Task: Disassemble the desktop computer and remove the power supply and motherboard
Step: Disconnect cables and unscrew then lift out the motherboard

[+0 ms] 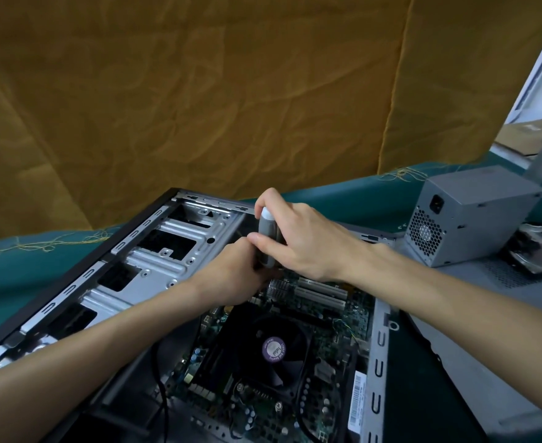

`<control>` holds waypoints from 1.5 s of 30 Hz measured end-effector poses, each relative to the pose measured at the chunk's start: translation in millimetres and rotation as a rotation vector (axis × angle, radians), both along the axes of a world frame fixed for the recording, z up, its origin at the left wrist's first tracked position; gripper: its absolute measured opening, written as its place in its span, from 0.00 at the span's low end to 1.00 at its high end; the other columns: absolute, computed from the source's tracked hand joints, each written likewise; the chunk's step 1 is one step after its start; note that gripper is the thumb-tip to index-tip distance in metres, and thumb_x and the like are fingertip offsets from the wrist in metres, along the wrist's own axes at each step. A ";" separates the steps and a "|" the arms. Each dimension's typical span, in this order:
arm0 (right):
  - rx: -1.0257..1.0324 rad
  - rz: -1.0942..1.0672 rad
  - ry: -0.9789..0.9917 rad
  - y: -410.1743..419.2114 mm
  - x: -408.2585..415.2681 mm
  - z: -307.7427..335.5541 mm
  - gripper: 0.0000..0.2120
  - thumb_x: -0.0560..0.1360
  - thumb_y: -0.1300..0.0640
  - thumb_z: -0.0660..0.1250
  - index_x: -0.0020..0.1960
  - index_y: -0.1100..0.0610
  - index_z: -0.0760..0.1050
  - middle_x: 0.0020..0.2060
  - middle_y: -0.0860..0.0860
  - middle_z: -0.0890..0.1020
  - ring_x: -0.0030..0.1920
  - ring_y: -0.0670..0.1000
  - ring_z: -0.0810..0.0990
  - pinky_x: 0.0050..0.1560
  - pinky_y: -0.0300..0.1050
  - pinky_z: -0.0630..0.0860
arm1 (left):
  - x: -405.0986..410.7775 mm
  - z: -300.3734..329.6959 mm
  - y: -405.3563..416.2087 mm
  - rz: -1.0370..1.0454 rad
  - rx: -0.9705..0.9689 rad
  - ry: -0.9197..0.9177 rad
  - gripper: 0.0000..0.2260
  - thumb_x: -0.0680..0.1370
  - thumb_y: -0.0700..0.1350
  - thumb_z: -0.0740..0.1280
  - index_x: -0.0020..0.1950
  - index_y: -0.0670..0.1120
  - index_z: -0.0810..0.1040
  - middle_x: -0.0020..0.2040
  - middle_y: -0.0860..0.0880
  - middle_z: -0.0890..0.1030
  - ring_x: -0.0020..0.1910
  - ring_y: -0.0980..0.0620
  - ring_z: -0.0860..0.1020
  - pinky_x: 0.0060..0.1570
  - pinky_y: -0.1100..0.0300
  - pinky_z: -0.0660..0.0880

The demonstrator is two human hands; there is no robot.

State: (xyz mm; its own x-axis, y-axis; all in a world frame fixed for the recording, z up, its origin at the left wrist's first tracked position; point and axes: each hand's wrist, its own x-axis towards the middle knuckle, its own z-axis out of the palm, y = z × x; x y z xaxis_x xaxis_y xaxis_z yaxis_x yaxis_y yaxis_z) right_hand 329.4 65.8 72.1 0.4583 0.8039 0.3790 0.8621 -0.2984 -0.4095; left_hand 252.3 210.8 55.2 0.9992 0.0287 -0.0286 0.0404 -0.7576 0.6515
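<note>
Green-clothed table (23, 282), open case (154, 251) edge-on; right hand (304, 241) gripping screwdriver (268, 238), left hand (234, 276) curled low on it.

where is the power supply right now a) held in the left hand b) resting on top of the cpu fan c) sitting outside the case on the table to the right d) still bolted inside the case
c: the grey power supply stands outside the computer case, on the table at the right, while both hands work a screwdriver over the motherboard.

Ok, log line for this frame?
stage: unscrewing motherboard | right hand: grips screwdriver | left hand: at its tip | power supply: out, on table
</note>
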 end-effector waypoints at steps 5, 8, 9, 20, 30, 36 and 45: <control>-0.055 -0.113 -0.172 4.5 -4.8 9.5 0.17 0.84 0.41 0.59 0.49 0.56 0.66 0.28 0.49 0.73 0.30 0.56 0.71 0.33 0.50 0.65 | -28.4 6.3 2.9 -0.105 0.317 0.186 0.10 0.83 0.45 0.62 0.63 0.43 0.67 0.44 0.47 0.79 0.41 0.48 0.79 0.39 0.53 0.74; -0.180 -0.252 -0.238 9.2 -2.8 21.2 0.22 0.82 0.39 0.61 0.38 0.54 0.63 0.28 0.48 0.65 0.32 0.57 0.67 0.37 0.49 0.63 | -55.2 25.2 10.3 -0.160 0.506 -0.004 0.09 0.84 0.47 0.59 0.62 0.48 0.74 0.47 0.52 0.82 0.44 0.52 0.81 0.44 0.54 0.78; -0.217 -0.284 -0.251 12.8 -3.4 24.5 0.24 0.81 0.39 0.61 0.35 0.53 0.62 0.28 0.48 0.65 0.33 0.57 0.67 0.38 0.49 0.63 | -62.0 31.8 12.3 -0.176 0.564 -0.091 0.10 0.84 0.48 0.58 0.61 0.49 0.75 0.50 0.53 0.81 0.47 0.52 0.81 0.46 0.54 0.78; -0.353 -0.077 -0.154 34.9 0.6 38.5 0.19 0.82 0.46 0.63 0.38 0.56 0.68 0.31 0.51 0.75 0.30 0.51 0.74 0.27 0.46 0.64 | -57.3 -10.5 -16.3 -0.248 0.628 0.407 0.18 0.87 0.56 0.48 0.67 0.47 0.69 0.61 0.41 0.72 0.61 0.41 0.74 0.56 0.49 0.71; -0.530 0.191 0.036 33.2 18.8 58.3 0.02 0.81 0.52 0.66 0.51 0.49 0.74 0.39 0.43 0.84 0.37 0.37 0.77 0.32 0.34 0.68 | -53.0 -21.9 -4.3 -0.144 0.473 0.380 0.24 0.84 0.64 0.48 0.67 0.50 0.72 0.68 0.48 0.73 0.68 0.47 0.73 0.64 0.57 0.67; -0.623 0.098 -0.088 30.8 11.8 62.3 0.17 0.79 0.39 0.66 0.54 0.52 0.69 0.38 0.46 0.77 0.36 0.46 0.76 0.31 0.47 0.71 | -48.6 -20.3 -2.1 -0.111 0.440 0.465 0.26 0.82 0.67 0.49 0.70 0.50 0.67 0.71 0.47 0.73 0.69 0.48 0.72 0.64 0.57 0.66; -0.701 0.255 0.008 18.4 6.8 72.9 0.12 0.75 0.62 0.69 0.55 0.51 0.74 0.49 0.47 0.81 0.48 0.46 0.76 0.46 0.47 0.76 | -39.1 -23.2 3.0 -0.149 0.429 0.527 0.37 0.80 0.70 0.46 0.84 0.49 0.51 0.84 0.52 0.50 0.82 0.53 0.51 0.77 0.58 0.48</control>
